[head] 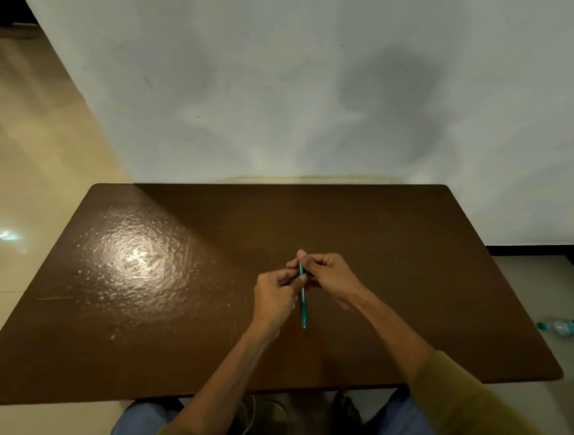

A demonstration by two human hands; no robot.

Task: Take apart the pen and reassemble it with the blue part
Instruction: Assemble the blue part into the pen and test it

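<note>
Both hands (303, 283) hold the pen (303, 303) above the table (151, 326), bottle (568, 328) far right.

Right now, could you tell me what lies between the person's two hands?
In the head view, the teal pen lies between the left hand and the right hand. Both grip its far end, and its near end points back toward the person above the brown table.
</note>
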